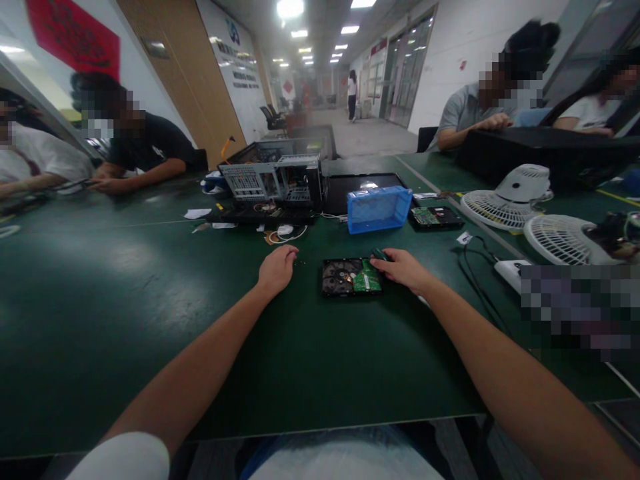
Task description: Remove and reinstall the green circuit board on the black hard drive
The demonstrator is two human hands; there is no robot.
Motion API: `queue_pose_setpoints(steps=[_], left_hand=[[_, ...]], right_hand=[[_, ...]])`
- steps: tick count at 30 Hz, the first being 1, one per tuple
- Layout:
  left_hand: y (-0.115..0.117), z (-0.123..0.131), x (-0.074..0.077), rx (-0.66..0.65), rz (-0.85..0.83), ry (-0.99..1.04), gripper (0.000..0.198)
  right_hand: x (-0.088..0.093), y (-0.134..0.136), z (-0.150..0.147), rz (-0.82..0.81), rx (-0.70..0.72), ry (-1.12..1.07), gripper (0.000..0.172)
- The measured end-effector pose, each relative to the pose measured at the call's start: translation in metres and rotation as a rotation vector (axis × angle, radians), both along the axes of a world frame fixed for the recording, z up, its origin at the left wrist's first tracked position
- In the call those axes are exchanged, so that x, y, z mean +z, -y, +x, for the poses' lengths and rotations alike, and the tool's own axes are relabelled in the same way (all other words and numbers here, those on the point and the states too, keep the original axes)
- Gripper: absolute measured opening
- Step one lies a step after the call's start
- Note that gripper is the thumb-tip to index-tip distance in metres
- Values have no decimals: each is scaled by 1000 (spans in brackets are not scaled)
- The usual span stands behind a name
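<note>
A hard drive [345,279] lies on the green table, its green circuit board facing up on the right side. My right hand [403,268] is closed around a screwdriver [380,254] with a dark green handle, at the drive's upper right corner. Its shaft and tip cannot be made out. Left of the drive and apart from it, my left hand [277,272] rests low over the table with its fingers curled together. Whatever may be between those fingertips is hidden. Tiny light specks [301,262], perhaps screws, lie just right of the left fingertips.
Beyond my hands stand an opened computer case [273,180] and a blue plastic bin [377,212]. Another drive-like unit [437,218] lies right of the bin. White fan parts [505,203], a cable [473,273] and a power strip [513,270] occupy the right. Co-workers sit on both sides.
</note>
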State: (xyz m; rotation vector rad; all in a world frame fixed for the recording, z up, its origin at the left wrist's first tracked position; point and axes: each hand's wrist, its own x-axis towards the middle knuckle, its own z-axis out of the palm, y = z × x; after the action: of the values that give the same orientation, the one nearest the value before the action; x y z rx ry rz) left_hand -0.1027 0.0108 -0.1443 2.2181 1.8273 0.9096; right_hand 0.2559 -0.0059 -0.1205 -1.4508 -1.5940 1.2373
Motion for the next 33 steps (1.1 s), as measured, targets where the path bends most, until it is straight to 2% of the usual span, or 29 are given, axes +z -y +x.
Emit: queue_pose_setpoints(steps=[6, 12, 22, 29, 33], left_hand=[[6, 4, 4, -81, 111, -91, 25], [6, 6, 1, -193, 178, -189, 18], [5, 7, 2, -212, 185, -189, 13], [8, 13, 8, -80, 220, -65, 12], [13, 18, 11, -110, 216, -81, 8]], right_hand=[[0, 0, 0, -7, -5, -14, 29], [-2, -2, 1, -12, -2, -16, 32], [2, 1, -1, 8, -8, -4, 30], [-1, -1, 1, 7, 3, -6, 31], [0, 0, 0, -6, -4, -6, 31]])
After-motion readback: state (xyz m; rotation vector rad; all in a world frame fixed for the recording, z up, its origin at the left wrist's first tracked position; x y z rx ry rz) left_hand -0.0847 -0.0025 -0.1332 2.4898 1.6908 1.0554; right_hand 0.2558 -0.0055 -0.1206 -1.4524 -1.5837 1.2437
